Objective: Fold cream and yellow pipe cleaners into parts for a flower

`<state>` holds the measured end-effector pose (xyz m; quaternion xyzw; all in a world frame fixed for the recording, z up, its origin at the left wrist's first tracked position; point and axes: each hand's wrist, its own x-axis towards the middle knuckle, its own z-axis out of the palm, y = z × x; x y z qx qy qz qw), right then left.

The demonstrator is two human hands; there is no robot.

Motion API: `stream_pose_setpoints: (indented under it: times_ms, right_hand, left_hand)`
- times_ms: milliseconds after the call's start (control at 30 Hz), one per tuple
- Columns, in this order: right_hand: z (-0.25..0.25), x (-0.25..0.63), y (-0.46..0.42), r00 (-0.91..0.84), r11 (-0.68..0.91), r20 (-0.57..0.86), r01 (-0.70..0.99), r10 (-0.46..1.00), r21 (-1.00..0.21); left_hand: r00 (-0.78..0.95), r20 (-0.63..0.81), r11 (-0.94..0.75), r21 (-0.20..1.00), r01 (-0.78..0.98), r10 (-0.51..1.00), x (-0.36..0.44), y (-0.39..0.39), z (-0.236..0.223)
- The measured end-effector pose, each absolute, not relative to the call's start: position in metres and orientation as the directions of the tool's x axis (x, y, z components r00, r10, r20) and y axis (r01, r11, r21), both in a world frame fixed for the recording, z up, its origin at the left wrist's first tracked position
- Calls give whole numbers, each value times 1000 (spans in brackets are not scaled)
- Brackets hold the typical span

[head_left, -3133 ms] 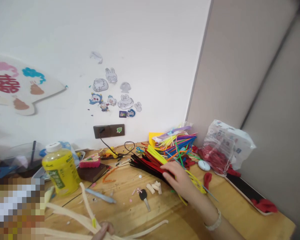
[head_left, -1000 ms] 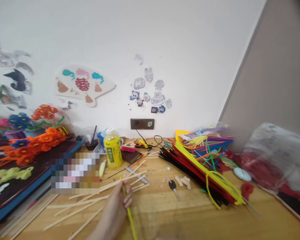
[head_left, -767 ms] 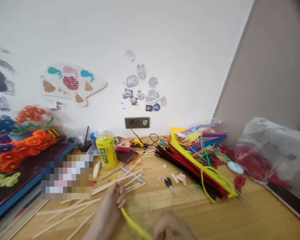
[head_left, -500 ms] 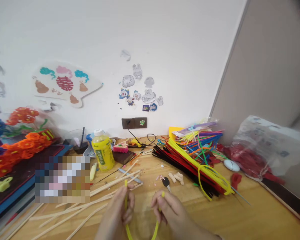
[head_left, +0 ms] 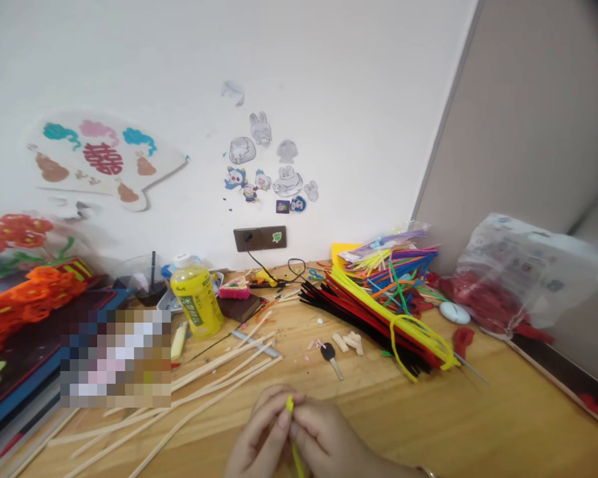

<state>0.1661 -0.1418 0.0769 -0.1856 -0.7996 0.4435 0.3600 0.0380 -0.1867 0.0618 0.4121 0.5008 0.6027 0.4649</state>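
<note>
At the bottom middle, my left hand (head_left: 259, 438) and my right hand (head_left: 329, 441) meet, both pinched on a yellow pipe cleaner (head_left: 290, 411). Its two ends are pressed together between my fingertips and only a short piece shows. Beige pipe cleaners (head_left: 204, 378) lie loose on the wooden table (head_left: 478, 431) just left of my hands. A pile of coloured pipe cleaners (head_left: 379, 299) lies further back on the right.
A yellow drink bottle (head_left: 195, 297) stands at the back left, next to orange pipe-cleaner flowers (head_left: 24, 292) on a dark board. A key (head_left: 329, 355) and small beige bits lie mid-table. A plastic bag (head_left: 518, 279) with red material sits at right.
My right hand left the coloured pile and joined my left hand. The yellow pipe cleaner was bent into a loop and its ends were brought together between both hands.
</note>
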Motion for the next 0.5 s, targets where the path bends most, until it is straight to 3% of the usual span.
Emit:
stream_pose_setpoints:
  times_ms: [167, 500]
  right_hand:
    - [74, 165, -144, -699, 387, 328, -79, 635, -919]
    - [72, 165, -144, -723, 136, 223, -177, 654, -975]
  left_hand:
    - [-179, -14, -9, 992, -124, 984, 37, -190, 58]
    - [-339, -41, -49, 967, -252, 940, 50, -190, 64]
